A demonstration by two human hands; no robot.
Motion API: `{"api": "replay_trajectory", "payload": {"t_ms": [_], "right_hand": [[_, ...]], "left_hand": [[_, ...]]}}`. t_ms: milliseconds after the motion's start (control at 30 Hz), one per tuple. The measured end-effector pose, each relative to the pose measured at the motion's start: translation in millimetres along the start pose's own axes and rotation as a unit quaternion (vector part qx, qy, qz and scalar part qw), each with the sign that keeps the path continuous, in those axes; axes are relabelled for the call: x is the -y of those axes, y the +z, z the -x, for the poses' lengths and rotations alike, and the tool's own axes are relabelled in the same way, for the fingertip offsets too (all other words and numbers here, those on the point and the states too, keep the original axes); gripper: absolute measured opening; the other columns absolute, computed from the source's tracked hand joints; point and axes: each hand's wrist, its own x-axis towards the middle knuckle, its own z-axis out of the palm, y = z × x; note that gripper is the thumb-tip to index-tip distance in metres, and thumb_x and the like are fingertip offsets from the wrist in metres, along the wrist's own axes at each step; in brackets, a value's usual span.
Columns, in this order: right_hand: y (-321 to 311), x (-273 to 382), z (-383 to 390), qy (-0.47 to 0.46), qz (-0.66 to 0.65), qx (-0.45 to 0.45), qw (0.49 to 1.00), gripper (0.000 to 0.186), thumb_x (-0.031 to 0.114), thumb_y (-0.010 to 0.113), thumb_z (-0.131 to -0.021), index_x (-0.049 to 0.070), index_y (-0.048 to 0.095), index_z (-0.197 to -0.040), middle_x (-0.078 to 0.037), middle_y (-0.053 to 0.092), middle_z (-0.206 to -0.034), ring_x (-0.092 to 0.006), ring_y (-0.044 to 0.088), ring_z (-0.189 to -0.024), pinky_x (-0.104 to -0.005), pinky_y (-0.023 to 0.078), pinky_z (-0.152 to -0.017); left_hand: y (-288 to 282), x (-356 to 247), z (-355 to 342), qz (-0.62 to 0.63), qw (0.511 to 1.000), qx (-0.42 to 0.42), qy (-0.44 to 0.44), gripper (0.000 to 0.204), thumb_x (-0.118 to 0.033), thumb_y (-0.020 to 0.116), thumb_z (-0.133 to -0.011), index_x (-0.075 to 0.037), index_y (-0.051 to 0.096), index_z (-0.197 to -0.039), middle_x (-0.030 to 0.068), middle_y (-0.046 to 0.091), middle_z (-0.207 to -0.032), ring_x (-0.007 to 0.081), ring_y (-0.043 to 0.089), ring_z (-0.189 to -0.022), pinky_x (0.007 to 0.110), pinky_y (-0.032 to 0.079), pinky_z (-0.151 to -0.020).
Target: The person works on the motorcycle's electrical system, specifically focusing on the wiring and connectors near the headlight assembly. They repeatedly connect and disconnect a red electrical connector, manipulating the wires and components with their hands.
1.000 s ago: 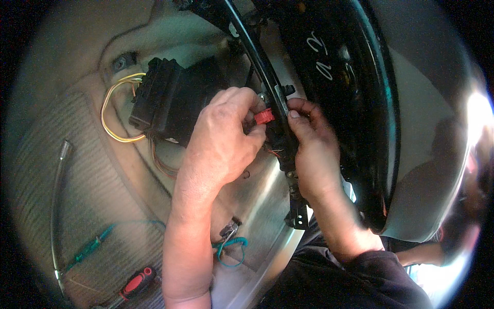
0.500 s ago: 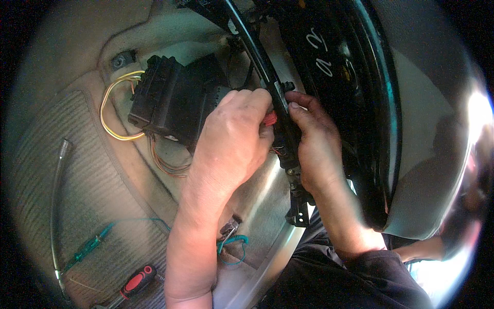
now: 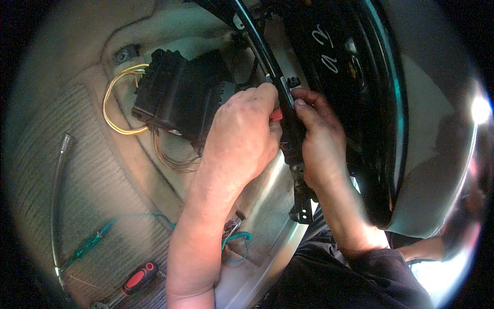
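Connector (image 3: pixel 277 114) sitting just beside rail (image 3: pixel 263 51), left hand (image 3: pixel 246 126) pinching it; probably handling light, stiff, perhaps brittle, sides best suiting grip. Right hand (image 3: pixel 325 138) touching rail; closure hiding, cannot tell.

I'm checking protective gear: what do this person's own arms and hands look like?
The left hand and right hand are gloveless, with no watch showing; both forearms look bare. A dark sleeve ends around the right elbow; no left sleeve shows.
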Motion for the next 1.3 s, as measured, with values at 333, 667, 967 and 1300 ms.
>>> {"api": "replay_trajectory", "payload": {"t_ms": [333,667,967,1300], "right_hand": [[-2,-5,-2,0.019,-0.003,-0.013,1.000,0.020,0.015,0.054,-0.095,0.002,0.063,-0.107,-0.012,0.066,-0.102,-0.0215,0.060,-0.098,-0.0329,0.044,-0.091],[-4,-3,-3,0.030,-0.025,-0.004,0.999,0.021,0.016,0.055,-0.095,0.002,0.063,-0.108,-0.013,0.066,-0.102,-0.0221,0.061,-0.098,-0.0328,0.045,-0.091],[-3,-5,0,0.040,0.002,0.004,0.999,0.020,0.019,0.053,-0.098,0.003,0.060,-0.108,-0.012,0.065,-0.101,-0.0209,0.060,-0.097,-0.0327,0.045,-0.090],[1,1,-5,0.055,-0.041,0.005,0.998,0.027,0.023,0.053,-0.097,0.004,0.062,-0.115,-0.010,0.066,-0.102,-0.0186,0.064,-0.093,-0.0321,0.051,-0.081]], "left_hand": [[-5,-1,0,0.026,0.999,0.029,-0.036,0.024,-0.004,0.073,-0.076,0.001,0.057,-0.094,0.0236,0.064,-0.088,0.0439,0.062,-0.088,0.045,0.050,-0.073],[-15,7,-3,0.122,0.981,0.066,-0.135,0.032,-0.014,0.083,-0.071,0.000,0.063,-0.092,0.0143,0.067,-0.080,0.0264,0.065,-0.075,0.038,0.051,-0.070],[-8,13,-1,0.072,0.975,0.138,-0.158,0.020,-0.013,0.076,-0.079,0.001,0.066,-0.090,0.0171,0.066,-0.076,0.0229,0.066,-0.074,0.038,0.050,-0.069],[-14,41,2,0.511,0.815,0.120,-0.246,0.028,-0.026,0.056,-0.100,0.000,0.064,-0.106,0.0085,0.067,-0.088,0.0187,0.065,-0.081,0.034,0.055,-0.076]]}}
